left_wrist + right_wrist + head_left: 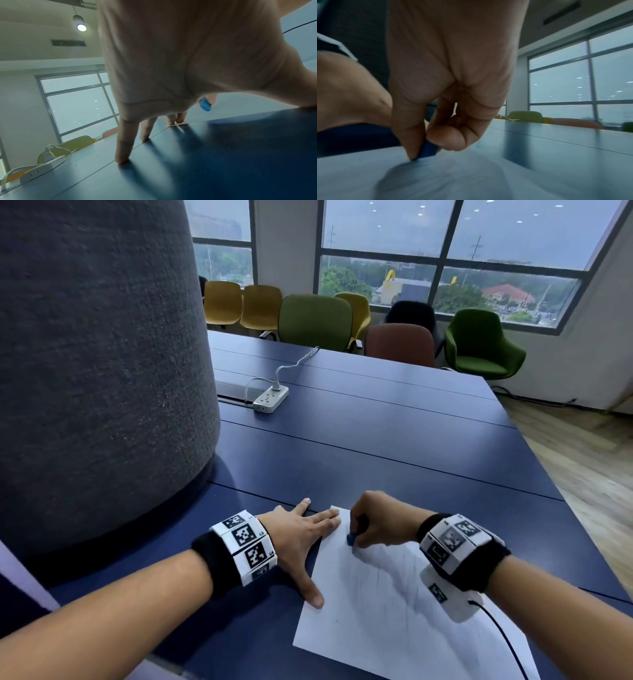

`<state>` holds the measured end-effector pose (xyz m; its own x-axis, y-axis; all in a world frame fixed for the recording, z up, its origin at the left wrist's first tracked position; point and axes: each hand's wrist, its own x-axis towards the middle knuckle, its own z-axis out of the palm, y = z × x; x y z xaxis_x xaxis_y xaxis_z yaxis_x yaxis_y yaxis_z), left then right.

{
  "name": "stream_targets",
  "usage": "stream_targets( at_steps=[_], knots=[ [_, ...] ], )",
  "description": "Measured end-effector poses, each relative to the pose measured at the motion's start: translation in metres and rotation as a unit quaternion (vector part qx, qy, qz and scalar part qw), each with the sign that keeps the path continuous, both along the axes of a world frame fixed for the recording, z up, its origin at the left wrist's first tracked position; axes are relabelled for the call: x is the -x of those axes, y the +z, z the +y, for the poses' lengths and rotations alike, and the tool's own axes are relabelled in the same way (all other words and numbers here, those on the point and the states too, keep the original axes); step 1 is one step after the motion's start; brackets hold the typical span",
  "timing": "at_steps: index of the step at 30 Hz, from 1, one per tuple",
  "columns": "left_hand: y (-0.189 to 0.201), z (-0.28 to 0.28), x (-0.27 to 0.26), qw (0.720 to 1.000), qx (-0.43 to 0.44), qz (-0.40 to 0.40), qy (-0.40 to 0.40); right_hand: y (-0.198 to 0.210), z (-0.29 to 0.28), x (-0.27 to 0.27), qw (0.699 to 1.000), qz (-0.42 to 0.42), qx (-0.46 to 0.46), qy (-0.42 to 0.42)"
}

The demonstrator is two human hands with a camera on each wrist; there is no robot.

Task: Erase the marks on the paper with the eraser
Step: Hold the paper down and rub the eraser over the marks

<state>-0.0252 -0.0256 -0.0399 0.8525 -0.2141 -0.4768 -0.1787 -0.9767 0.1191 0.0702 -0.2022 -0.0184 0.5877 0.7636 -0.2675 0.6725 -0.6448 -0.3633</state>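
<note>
Now the right hand [375,522] pinches the blue eraser [351,539] and presses it onto the paper [370,604] near its far corner. Beside that corner, the left hand [298,537] lies spread flat, fingertips [179,120] holding the sheet's edge on the blue table [394,440].

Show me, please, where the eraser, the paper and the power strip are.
eraser [351,539]: head view, on its blue end below the fingers.
paper [370,621]: head view, on its bare middle.
power strip [270,398]: head view, on its white top face.
</note>
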Motion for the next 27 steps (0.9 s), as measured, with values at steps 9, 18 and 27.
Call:
stream_targets(
  at_steps=[9, 18, 27],
  knots=[
    [-0.001, 0.001, 0.0, 1.0, 0.0, -0.002, 0.001, -0.003, -0.001, 0.007, 1.0, -0.011, 0.011, 0.026],
    [-0.002, 0.001, 0.0, 1.0, 0.009, -0.001, 0.005, -0.003, -0.006, 0.005, 0.999, -0.037, 0.019, 0.018],
    [-0.001, 0.0, 0.001, 1.0, 0.003, -0.002, 0.002, 0.003, -0.01, 0.01, 0.997, -0.059, 0.04, 0.035]
  ],
)
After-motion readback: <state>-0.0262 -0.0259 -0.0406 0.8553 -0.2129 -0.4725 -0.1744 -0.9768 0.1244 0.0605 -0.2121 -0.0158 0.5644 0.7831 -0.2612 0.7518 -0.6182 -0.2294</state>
